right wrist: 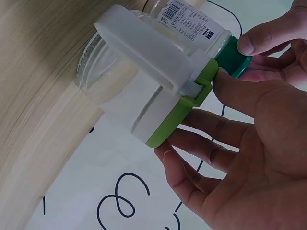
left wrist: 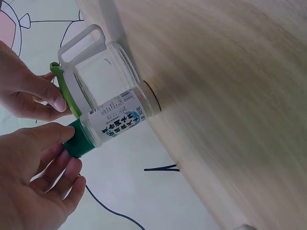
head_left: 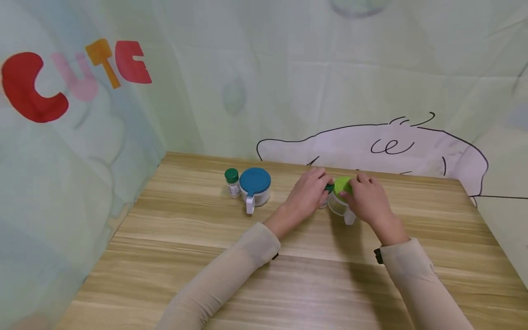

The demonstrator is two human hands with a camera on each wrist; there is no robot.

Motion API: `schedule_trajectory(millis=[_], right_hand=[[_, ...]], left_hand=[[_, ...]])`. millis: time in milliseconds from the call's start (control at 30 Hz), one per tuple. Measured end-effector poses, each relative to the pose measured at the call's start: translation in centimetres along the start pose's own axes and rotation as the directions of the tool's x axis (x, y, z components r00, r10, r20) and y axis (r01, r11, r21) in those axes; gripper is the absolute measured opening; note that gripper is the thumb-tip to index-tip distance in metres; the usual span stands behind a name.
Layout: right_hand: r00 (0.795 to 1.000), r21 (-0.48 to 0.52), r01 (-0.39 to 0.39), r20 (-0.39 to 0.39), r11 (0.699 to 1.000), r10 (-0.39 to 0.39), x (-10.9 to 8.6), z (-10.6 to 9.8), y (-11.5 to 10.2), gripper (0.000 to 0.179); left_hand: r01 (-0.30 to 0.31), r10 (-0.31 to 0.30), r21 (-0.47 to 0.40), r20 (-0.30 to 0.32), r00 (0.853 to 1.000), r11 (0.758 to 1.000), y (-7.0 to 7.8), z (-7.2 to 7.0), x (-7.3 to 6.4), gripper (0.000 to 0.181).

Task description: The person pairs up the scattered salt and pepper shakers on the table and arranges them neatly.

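On the right half of the table, a small seasoning bottle with a dark green cap and a white printed label stands against a clear seasoning jar. The jar has a light green lid and a white handle. My left hand pinches the bottle's cap between thumb and fingers. With thumb and fingertips, my right hand holds the rim of the green lid. Both containers have their bases at the tabletop. In the head view, the left hand hides most of the small bottle.
Further left stand a second green-capped bottle and a jar with a blue lid, side by side, its white handle towards me. A printed cloth backdrop rises behind the wood-grain table.
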State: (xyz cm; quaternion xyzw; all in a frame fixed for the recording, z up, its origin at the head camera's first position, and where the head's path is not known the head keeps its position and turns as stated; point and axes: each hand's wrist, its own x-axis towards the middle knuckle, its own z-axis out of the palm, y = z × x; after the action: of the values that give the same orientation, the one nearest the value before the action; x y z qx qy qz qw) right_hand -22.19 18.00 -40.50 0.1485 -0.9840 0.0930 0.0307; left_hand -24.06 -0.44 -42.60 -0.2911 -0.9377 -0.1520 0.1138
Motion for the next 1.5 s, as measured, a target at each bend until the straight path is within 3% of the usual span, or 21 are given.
schedule_trajectory(millis=[767, 1500], right_hand=[[1.0, -0.033, -0.015, 0.023, 0.999, 0.016, -0.2, 0.0, -0.2, 0.046], [0.998, 0.039, -0.05, 0.034, 0.998, 0.049, -0.5, 0.1, -0.1, 0.05]], left_hand=[[0.013, -0.015, -0.07, -0.023, 1.0, 0.997, 0.0, 0.5, -0.5, 0.024], [0.033, -0.042, -0.143, -0.058, 0.997, 0.989, -0.1, 1.3, -1.0, 0.032]])
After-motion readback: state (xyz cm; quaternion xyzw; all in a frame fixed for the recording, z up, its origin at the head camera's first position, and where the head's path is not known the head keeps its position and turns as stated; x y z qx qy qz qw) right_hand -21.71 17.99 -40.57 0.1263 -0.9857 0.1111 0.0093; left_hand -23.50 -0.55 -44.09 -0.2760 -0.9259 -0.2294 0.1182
